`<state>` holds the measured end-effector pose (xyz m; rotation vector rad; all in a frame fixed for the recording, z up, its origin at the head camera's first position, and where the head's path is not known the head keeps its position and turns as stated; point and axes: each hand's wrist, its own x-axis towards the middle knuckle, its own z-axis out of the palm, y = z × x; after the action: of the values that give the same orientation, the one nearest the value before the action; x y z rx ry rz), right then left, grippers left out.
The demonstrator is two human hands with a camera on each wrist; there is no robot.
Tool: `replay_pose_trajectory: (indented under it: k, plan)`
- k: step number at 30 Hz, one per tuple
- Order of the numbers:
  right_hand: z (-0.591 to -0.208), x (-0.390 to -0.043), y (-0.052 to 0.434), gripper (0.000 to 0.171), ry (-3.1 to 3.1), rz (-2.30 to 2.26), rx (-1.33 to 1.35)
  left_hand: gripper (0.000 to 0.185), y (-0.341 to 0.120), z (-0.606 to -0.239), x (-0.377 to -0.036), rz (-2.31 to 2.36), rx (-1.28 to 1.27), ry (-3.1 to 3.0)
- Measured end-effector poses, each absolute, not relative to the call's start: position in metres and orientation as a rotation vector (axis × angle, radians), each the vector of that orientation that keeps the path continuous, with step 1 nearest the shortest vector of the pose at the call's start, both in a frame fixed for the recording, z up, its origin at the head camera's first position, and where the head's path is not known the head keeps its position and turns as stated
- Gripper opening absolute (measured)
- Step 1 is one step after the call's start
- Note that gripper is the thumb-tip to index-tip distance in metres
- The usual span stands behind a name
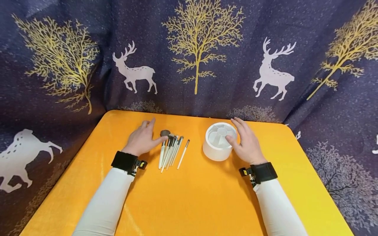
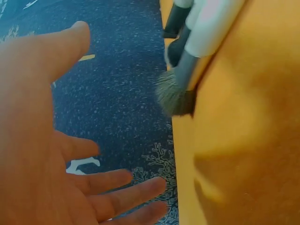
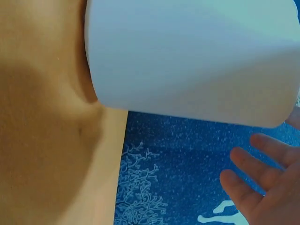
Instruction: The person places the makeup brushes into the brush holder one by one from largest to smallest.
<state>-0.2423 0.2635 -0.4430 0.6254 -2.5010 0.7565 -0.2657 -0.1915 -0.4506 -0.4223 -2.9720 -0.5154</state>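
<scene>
Nearest the person, two white-sleeved forearms with black wrist straps are extending over the orange table (image 1: 206, 203). Taking the white round holder (image 1: 219, 141) as the reference, the right hand (image 1: 247, 142) is hovering at its right flank, fingers relaxed and spread, gripping nothing; whether the thumb is touching the wall cannot be told. To the left of the holder, well apart from it, a cluster of white-handled makeup brushes (image 1: 171, 150) is lying flat, bristles pointing away from the person. The left hand (image 1: 143, 138) is resting just left of that cluster, fingers straight and open, the thumb reaching toward the fluffy brush head (image 2: 174, 96), holding nothing. Judged advice: one handle ought to be pinched near mid-length while the holder is being steadied, so neighbouring brushes are not rolling. Behind the holder, a deer-patterned curtain (image 1: 195, 59) is hanging.
</scene>
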Motion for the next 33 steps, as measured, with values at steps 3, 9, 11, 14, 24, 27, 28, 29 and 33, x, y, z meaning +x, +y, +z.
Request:
replay_pose_trajectory:
  k: [3,9,11,14,24,27,28,29,33]
  plan:
    - [-0.443,-0.241,0.260,0.080,-2.507,0.767,0.658,0.114,-0.188,-0.452,-0.264,-0.514,-0.422,-2.996]
    - [-0.446,-0.240,0.256,0.084,-2.518,0.764,0.688,0.106,-0.182,-0.459,-0.263,-0.500,-0.448,-3.009]
    - [-0.448,-0.241,0.255,0.085,-2.515,0.757,0.704,0.103,-0.180,-0.460,-0.263,-0.486,-0.460,-3.014]
    - [-0.450,-0.241,0.254,0.085,-2.511,0.748,0.730,0.100,-0.177,-0.460,-0.261,-0.474,-0.475,-3.021]
    - [-0.449,-0.238,0.250,0.096,-2.565,0.759,0.730,0.070,-0.171,-0.462,-0.260,-0.469,-0.509,-3.060]
    - [-0.448,-0.238,0.250,0.101,-2.587,0.766,0.716,0.053,-0.171,-0.463,-0.260,-0.481,-0.500,-3.076]
    - [-0.449,-0.239,0.250,0.103,-2.594,0.768,0.713,0.048,-0.171,-0.463,-0.261,-0.485,-0.496,-3.082]
    - [-0.449,-0.239,0.250,0.105,-2.601,0.774,0.710,0.045,-0.172,-0.464,-0.261,-0.488,-0.496,-3.085]
    - [-0.450,-0.239,0.249,0.115,-2.625,0.786,0.696,0.039,-0.172,-0.467,-0.261,-0.511,-0.501,-3.102]
